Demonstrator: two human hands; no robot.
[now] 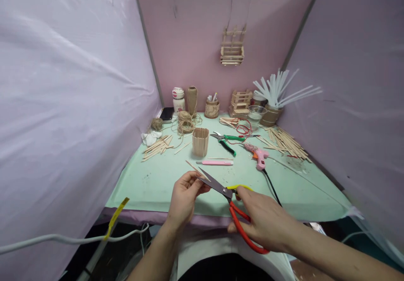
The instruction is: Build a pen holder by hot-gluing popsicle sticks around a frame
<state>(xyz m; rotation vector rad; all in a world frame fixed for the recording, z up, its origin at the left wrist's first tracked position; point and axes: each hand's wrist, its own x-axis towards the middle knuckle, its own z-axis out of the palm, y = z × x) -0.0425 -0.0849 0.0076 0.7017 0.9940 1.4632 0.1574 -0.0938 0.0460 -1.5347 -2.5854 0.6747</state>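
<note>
My left hand [186, 194] pinches a thin wooden stick [193, 167] above the table's front edge, its far end pointing up and left. In my right hand [261, 218] is a pair of scissors [217, 185] with one red and one yellow handle. Their dark blades are slightly parted and lie across the stick beside my left fingertips. Whether the blades touch the stick I cannot tell. Just beyond my hands lies a pink craft knife [217, 163]. Behind it a small cup made of wooden sticks [200, 142] stands upright.
Green-handled pliers [227, 140] and a pink glue gun [259, 155] with a black cord lie on the right. Loose wooden sticks are piled at left [158, 147] and right [288, 143]. Twine balls [185, 122], jars and a pot of white glue sticks [272, 115] line the back.
</note>
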